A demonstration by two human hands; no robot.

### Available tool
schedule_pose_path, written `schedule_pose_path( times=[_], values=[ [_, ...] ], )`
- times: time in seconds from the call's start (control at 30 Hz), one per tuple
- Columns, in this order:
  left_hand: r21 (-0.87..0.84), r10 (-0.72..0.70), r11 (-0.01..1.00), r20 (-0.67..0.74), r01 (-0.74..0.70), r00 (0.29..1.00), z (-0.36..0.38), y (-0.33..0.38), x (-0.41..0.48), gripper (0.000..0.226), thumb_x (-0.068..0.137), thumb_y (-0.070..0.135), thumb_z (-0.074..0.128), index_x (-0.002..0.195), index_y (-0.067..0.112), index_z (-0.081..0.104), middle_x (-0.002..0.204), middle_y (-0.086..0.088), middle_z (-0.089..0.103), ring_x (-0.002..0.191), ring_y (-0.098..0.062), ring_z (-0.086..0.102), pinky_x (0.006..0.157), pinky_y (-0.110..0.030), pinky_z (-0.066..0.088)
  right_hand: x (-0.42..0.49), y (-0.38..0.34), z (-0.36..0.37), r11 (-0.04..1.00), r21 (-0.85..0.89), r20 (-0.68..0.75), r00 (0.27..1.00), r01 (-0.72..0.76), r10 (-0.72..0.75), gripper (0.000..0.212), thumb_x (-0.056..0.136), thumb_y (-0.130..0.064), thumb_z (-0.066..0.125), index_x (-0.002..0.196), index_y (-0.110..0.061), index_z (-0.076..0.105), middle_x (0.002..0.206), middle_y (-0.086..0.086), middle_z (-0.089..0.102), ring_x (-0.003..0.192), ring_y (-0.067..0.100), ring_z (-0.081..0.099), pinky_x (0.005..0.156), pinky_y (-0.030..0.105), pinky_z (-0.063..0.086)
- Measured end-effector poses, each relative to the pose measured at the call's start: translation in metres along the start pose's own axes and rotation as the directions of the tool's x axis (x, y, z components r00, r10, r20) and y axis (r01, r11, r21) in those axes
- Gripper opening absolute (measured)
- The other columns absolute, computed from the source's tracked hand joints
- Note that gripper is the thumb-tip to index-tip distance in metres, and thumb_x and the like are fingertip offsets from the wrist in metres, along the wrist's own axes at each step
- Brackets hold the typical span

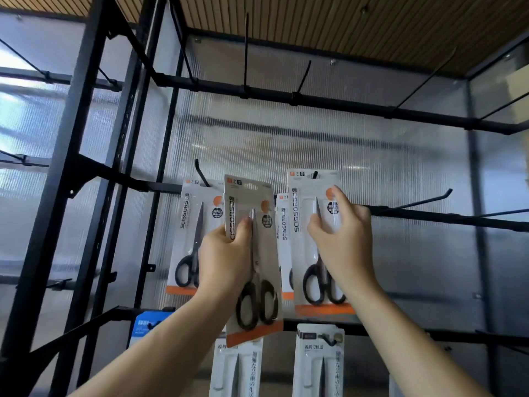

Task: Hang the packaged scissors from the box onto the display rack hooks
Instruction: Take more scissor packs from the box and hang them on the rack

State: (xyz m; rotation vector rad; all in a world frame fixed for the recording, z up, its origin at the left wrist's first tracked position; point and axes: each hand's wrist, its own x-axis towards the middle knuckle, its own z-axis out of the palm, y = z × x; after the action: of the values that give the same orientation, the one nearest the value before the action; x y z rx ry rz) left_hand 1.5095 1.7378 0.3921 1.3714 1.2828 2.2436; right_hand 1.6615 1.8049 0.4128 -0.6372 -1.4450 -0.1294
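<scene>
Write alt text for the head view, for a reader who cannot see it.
A person's left hand grips a scissors pack in front of a black display rack, while the right hand holds a second pack already hanging on a hook. Other packs hang beside and below.

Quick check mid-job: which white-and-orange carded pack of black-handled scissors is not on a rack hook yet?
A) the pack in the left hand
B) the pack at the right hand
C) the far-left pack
A: the left hand grips the held pack with its hang slot empty, while a black hook passes through the right-hand pack and the far-left pack hangs too.
</scene>
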Motion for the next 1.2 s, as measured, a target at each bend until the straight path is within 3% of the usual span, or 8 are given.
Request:
schedule_pose_path(
  times=[0.27,0.4,0.57,0.77,0.87,0.97,1.07,1.2],
  values=[
    [-0.007,0.012,1.000,0.019,-0.012,1.000,0.001,-0.004,0.002,0.049,0.096,0.040,0.055,0.056,0.017,0.040,0.032,0.012,0.031,0.029,-0.005,0.027,0.040,-0.021,0.023,0.004,-0.006,-0.005,0.997,-0.064,0.013,0.999,-0.048,0.049,0.053,0.087,-0.020,0.065,0.138,-0.025,0.051,0.121,0.007,0.046,0.077,-0.032,0.036,0.068,-0.007,0.031],
    [-0.031,0.029,0.999,0.046,-0.028,0.999,0.005,-0.007,0.002,0.045,0.096,0.041,0.055,0.065,0.009,0.052,0.041,0.008,0.037,0.034,-0.008,0.031,0.038,-0.019,0.024,0.004,-0.012,-0.014,0.998,-0.016,0.017,0.998,-0.062,0.063,0.054,0.088,-0.020,0.064,0.139,-0.026,0.048,0.125,0.002,0.048,0.078,-0.039,0.031,0.065,-0.010,0.029],
    [-0.051,0.015,0.999,0.053,-0.013,0.998,0.008,-0.010,0.004,0.045,0.096,0.042,0.055,0.075,0.003,0.060,0.050,-0.002,0.045,0.042,-0.015,0.037,0.048,-0.028,0.032,0.008,-0.014,-0.011,0.999,0.015,0.050,0.998,-0.041,0.040,0.059,0.090,-0.020,0.062,0.144,-0.032,0.042,0.122,-0.002,0.041,0.077,-0.033,0.038,0.064,-0.007,0.033],
    [-0.001,0.016,1.000,0.059,-0.016,0.998,0.014,-0.013,0.004,0.043,0.095,0.044,0.056,0.067,0.011,0.056,0.039,0.011,0.038,0.038,-0.011,0.033,0.048,-0.025,0.030,0.009,-0.011,-0.011,0.996,-0.057,0.094,0.992,-0.076,0.081,0.060,0.089,-0.025,0.059,0.145,-0.036,0.039,0.124,-0.004,0.040,0.072,0.000,0.051,0.057,0.008,0.040],
    [-0.002,0.019,1.000,0.081,-0.019,0.997,0.017,-0.012,0.003,0.045,0.095,0.041,0.056,0.058,0.016,0.049,0.038,0.010,0.035,0.039,-0.012,0.030,0.048,-0.027,0.027,0.008,-0.005,-0.009,0.991,-0.063,0.116,0.986,-0.117,0.124,0.060,0.088,-0.025,0.061,0.144,-0.035,0.041,0.125,-0.003,0.040,0.073,0.001,0.051,0.062,0.011,0.040],
    [-0.008,0.008,1.000,0.079,-0.008,0.997,0.020,-0.013,0.002,0.054,0.096,0.038,0.056,0.049,0.016,0.038,0.034,0.010,0.030,0.035,-0.011,0.027,0.047,-0.027,0.025,0.009,0.004,-0.002,0.990,-0.065,0.113,0.985,-0.127,0.134,0.056,0.089,-0.025,0.061,0.142,-0.033,0.043,0.124,-0.002,0.039,0.072,-0.001,0.049,0.057,0.006,0.037],
    [0.032,0.005,0.999,0.064,-0.007,0.998,0.017,-0.019,0.005,0.047,0.096,0.041,0.055,0.057,0.016,0.047,0.035,0.010,0.033,0.038,-0.013,0.030,0.048,-0.026,0.027,0.014,0.014,0.012,0.985,-0.087,0.126,0.979,-0.149,0.160,0.055,0.091,-0.026,0.060,0.143,-0.030,0.042,0.124,0.001,0.039,0.070,0.003,0.050,0.054,0.005,0.036],
    [0.058,0.012,0.998,0.057,-0.016,0.998,0.014,-0.028,0.011,0.044,0.095,0.044,0.054,0.067,0.011,0.053,0.045,0.005,0.036,0.047,-0.019,0.033,0.055,-0.031,0.030,0.019,0.031,0.032,0.981,-0.134,0.184,0.970,-0.138,0.161,0.058,0.092,-0.026,0.059,0.145,-0.029,0.038,0.128,0.006,0.036,0.078,0.014,0.050,0.068,0.021,0.036]
  ],
)
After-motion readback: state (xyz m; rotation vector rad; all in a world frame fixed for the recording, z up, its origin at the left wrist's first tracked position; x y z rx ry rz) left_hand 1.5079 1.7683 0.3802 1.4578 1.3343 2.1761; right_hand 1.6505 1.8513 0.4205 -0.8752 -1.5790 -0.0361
